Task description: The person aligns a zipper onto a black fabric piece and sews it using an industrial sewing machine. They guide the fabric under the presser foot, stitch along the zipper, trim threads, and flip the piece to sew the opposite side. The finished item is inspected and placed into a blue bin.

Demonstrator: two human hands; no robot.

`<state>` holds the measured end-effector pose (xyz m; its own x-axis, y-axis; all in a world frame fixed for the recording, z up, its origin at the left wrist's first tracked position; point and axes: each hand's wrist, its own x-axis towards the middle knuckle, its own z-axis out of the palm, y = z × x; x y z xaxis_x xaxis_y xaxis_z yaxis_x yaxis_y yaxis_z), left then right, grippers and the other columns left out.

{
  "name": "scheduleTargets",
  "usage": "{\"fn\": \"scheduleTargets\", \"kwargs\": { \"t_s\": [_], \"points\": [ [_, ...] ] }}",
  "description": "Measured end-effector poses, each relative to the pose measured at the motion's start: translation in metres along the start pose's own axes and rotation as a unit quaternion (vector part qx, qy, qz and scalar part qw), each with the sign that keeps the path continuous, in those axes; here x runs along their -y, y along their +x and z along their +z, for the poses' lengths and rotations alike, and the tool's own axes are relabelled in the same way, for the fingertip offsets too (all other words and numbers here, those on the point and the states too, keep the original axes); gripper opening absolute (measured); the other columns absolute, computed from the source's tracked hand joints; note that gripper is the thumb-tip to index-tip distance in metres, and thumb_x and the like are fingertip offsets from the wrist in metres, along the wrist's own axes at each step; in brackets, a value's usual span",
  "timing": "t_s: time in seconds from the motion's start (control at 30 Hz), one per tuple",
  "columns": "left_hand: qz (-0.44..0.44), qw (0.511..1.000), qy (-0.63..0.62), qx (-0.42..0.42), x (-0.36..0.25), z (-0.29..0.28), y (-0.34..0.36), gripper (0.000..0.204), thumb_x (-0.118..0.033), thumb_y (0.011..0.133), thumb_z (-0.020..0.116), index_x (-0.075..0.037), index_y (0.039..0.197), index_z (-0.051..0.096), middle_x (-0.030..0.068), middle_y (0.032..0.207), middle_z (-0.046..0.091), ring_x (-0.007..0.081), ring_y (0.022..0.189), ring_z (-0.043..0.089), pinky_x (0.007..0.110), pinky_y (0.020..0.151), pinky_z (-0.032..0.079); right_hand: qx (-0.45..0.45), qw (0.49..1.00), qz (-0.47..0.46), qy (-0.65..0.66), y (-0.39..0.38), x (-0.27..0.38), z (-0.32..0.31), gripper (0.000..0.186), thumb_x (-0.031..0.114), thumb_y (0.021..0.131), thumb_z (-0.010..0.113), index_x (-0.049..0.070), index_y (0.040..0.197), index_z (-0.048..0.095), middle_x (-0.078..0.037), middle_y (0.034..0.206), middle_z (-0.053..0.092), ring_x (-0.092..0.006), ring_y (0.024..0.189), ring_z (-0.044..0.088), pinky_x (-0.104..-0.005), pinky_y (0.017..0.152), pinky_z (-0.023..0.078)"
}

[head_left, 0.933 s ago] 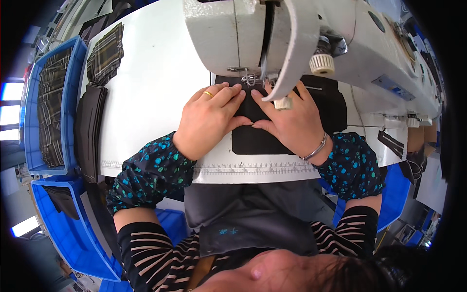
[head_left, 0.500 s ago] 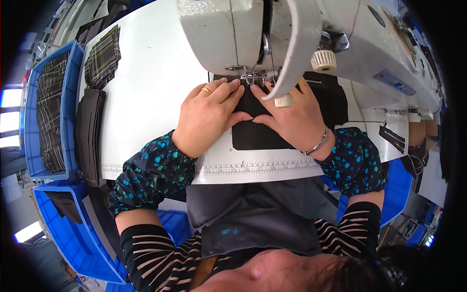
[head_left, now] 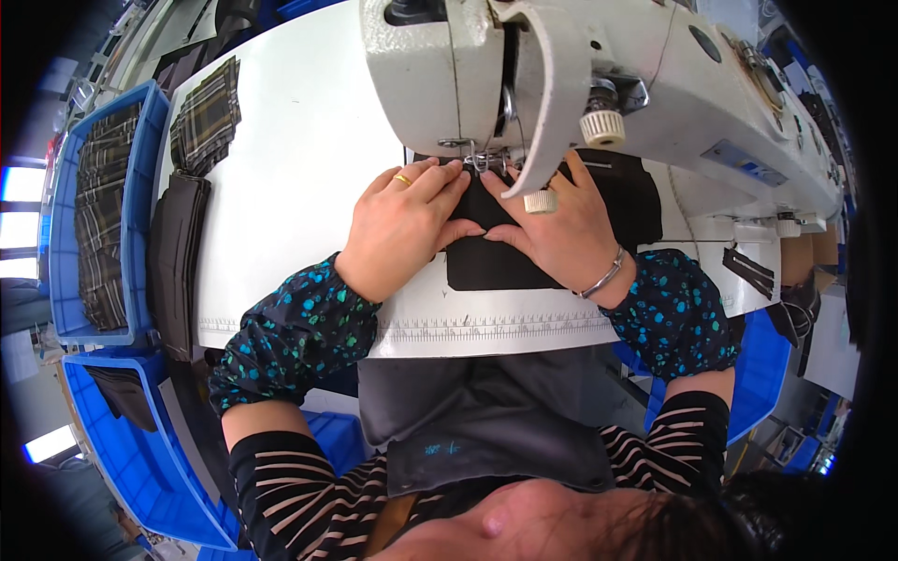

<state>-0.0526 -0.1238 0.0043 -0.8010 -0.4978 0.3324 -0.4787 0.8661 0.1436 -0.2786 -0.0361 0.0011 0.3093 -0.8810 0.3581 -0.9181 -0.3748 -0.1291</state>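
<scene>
A piece of black fabric (head_left: 496, 265) lies under the presser foot (head_left: 484, 161) of a white sewing machine (head_left: 636, 56). My left hand (head_left: 402, 215) rests on the fabric's left side, fingers stretched toward the foot and thumb out to the right. On the other side my right hand (head_left: 566, 229) presses the cloth flat with spread fingers, some of them hidden behind the machine's curved guard (head_left: 550, 103). Both thumb tips nearly meet in front of the needle area. Neither hand grips the cloth; each lies on top of it.
Along the table's left edge lie a stack of dark fabric pieces (head_left: 176, 262) and plaid pieces (head_left: 208, 117). Beyond them stands a blue bin (head_left: 58, 271) with plaid cloth. A lower blue bin (head_left: 168, 477) sits nearer. A printed ruler (head_left: 486, 327) runs along the front edge.
The view has tilted slightly, so the machine head appears a little lower. Both hands keep almost the same pose on the black fabric.
</scene>
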Motion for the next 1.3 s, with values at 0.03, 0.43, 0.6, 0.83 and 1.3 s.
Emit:
{"fn": "scheduleTargets", "kwargs": {
  "t_s": [0.03,0.43,0.6,0.83,1.3],
  "points": [
    [0.001,1.0,0.0,0.001,0.0,0.001,0.001,0.055,-0.047,0.088,0.074,-0.006,0.125,0.075,0.0045,0.131,0.07,0.025,0.123,0.066,0.04,0.102,0.053,0.002,1.0,0.0,-0.005,-0.001,-0.001,0.001,0.047,0.041,0.079,0.084,0.012,0.115,0.077,-0.008,0.114,0.072,-0.0312,0.127,0.062,-0.0597,0.117,0.037],
    [0.01,1.0,0.002,-0.024,-0.002,-0.004,0.002,0.055,-0.047,0.084,0.079,-0.007,0.122,0.077,0.004,0.125,0.073,0.0279,0.112,0.07,0.038,0.095,0.056,-0.21,0.968,0.098,0.093,0.018,-0.042,-0.032,0.01,0.02,0.09,0.077,0.015,0.094,0.084,-0.005,0.083,0.077,-0.0285,0.075,0.071,-0.0384,0.069,0.054],
    [0.015,0.999,0.015,-0.028,-0.002,-0.001,-0.001,0.056,-0.047,0.084,0.079,-0.008,0.124,0.077,0.0028,0.126,0.073,0.0258,0.115,0.069,0.038,0.097,0.055,-0.214,0.965,0.107,0.109,0.018,-0.04,-0.029,0.01,0.018,0.09,0.076,0.016,0.095,0.085,-0.005,0.084,0.077,-0.0284,0.074,0.071,-0.0385,0.069,0.055],
    [0.017,0.999,0.022,-0.022,-0.001,0.002,-0.003,0.057,-0.048,0.083,0.079,-0.009,0.126,0.076,0.0013,0.128,0.073,0.0237,0.115,0.068,0.037,0.097,0.055,-0.112,0.978,0.128,0.121,0.011,-0.026,-0.06,0.01,0.021,0.091,0.076,0.011,0.092,0.081,-0.009,0.081,0.074,-0.0306,0.071,0.07,-0.0414,0.065,0.053],
    [0.015,0.999,0.03,-0.034,0.002,0.003,0.001,0.05,-0.04,0.083,0.083,-0.009,0.122,0.076,0.0021,0.127,0.073,0.0254,0.106,0.069,0.037,0.092,0.055,-0.532,0.773,0.322,-0.126,-0.198,-0.239,-0.233,0.041,0.028,0.108,0.064,-0.003,0.134,0.066,-0.01,0.131,0.069,-0.014,0.109,0.066,-0.0298,0.095,0.052]
  ]
}}
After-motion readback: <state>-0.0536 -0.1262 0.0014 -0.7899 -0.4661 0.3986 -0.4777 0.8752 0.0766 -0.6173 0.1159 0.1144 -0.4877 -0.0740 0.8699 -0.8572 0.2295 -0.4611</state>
